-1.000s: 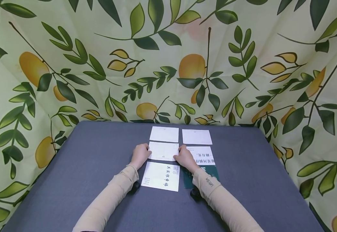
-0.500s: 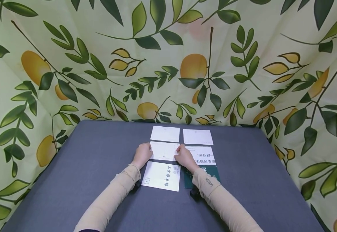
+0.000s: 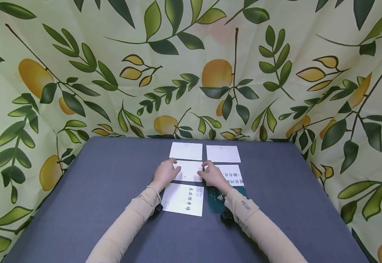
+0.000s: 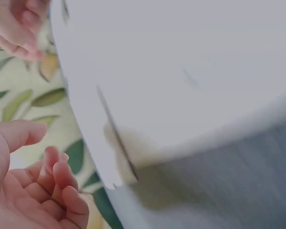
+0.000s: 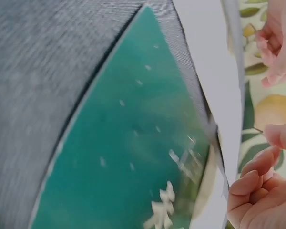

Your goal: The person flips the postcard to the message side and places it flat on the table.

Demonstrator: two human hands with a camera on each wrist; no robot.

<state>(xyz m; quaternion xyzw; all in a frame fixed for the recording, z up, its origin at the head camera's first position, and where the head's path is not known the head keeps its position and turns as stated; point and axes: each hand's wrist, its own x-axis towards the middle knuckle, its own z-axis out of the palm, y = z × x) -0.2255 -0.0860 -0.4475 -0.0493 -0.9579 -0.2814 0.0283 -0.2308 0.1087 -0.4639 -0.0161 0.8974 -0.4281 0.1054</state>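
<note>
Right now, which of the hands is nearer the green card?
Right. The right hand is just past the green card's far edge; the left hand is farther off, at the left end of the left column's middle white card.

The left-middle card has been let go, the left hand and right hand lifted off it.

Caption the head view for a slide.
Left hand and right hand, both empty, over six cards in two columns on a blue-grey table.
</note>
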